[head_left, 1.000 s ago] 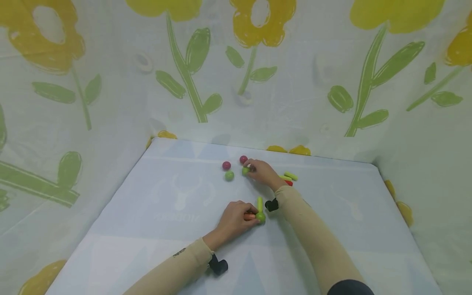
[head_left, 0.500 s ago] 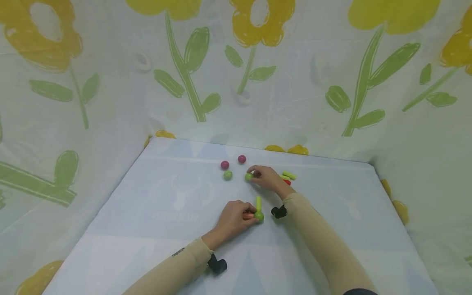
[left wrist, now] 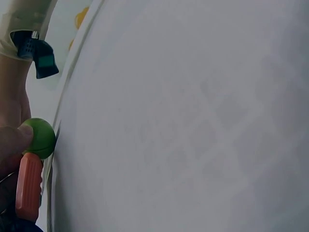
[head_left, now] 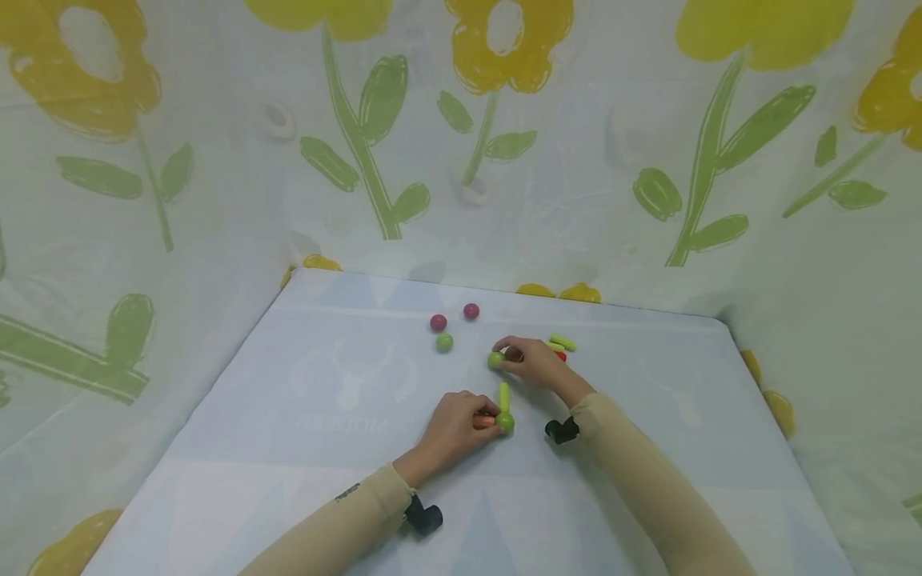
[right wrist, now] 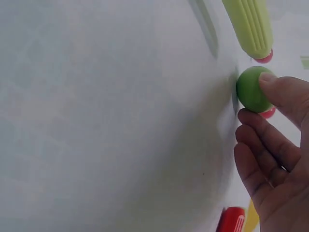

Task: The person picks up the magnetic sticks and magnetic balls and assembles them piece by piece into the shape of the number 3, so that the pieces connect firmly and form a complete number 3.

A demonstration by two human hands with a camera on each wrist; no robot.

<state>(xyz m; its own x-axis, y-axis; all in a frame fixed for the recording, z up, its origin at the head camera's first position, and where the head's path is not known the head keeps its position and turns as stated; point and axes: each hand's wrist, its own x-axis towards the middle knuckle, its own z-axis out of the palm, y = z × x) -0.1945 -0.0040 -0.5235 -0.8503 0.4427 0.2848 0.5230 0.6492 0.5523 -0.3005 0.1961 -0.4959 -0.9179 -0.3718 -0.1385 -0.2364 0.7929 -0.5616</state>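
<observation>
My left hand (head_left: 454, 430) pinches a green ball (head_left: 506, 422) low over the table. An orange ribbed rod (left wrist: 29, 186) meets that ball in the left wrist view, partly covered by the fingers. From the ball's far side a yellow-green ribbed rod (head_left: 504, 396) points away from me. Further back and slightly right, my right hand (head_left: 535, 365) pinches another green ball (right wrist: 255, 91) between thumb and fingertips, near the tabletop. In the right wrist view, the yellow-green rod's end overlaps the area just above this ball.
Two dark pink balls (head_left: 438, 323) and one loose green ball (head_left: 444, 342) lie at the back of the white table (head_left: 274, 400). Behind the right hand are yellow-green rods (head_left: 563, 342) and a red rod (right wrist: 232, 220). A flower-patterned sheet (head_left: 547, 208) surrounds the table.
The right hand has drawn its green ball toward me and rightward, away from the pink balls and toward the yellow-green rod. The left hand keeps its grip almost unmoved.
</observation>
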